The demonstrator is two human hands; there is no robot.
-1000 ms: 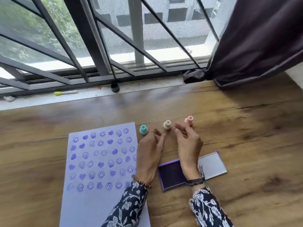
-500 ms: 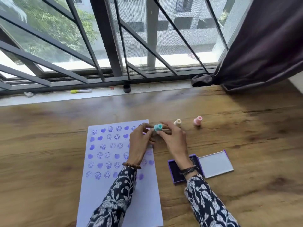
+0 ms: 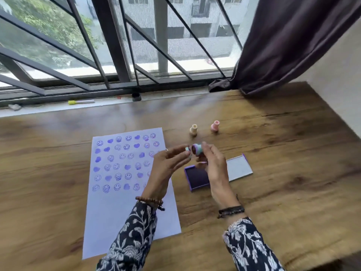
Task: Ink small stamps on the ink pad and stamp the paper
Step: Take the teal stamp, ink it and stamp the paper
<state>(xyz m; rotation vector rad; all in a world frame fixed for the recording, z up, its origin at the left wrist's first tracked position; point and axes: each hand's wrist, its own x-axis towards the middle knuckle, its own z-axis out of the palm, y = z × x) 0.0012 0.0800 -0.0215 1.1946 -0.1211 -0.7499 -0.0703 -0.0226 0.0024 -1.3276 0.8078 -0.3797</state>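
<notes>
My right hand [image 3: 214,163] holds a small teal stamp [image 3: 197,150] in its fingertips, raised above the table, with its dark inked face turned towards me. The fingertips of my left hand [image 3: 169,163] touch the stamp's left end, where a pale teal piece shows. Below my hands lies the open purple ink pad [image 3: 196,179], partly hidden by my right wrist, with its lid [image 3: 239,166] flat to the right. The white paper [image 3: 119,208] on the left carries rows of purple smiley and heart prints. A cream stamp [image 3: 193,130] and a pink stamp [image 3: 215,126] stand behind.
The wooden table [image 3: 283,173] ends at its right edge near the wall. A dark curtain [image 3: 289,45] hangs at the back right. On the window sill lie a yellow-capped pen [image 3: 81,102] and a small black object [image 3: 136,97], below the metal grille.
My hands left the cream and pink stamps, picked the teal stamp up from beside the paper, and lifted it towards me over the ink pad. The camera has tilted up.
</notes>
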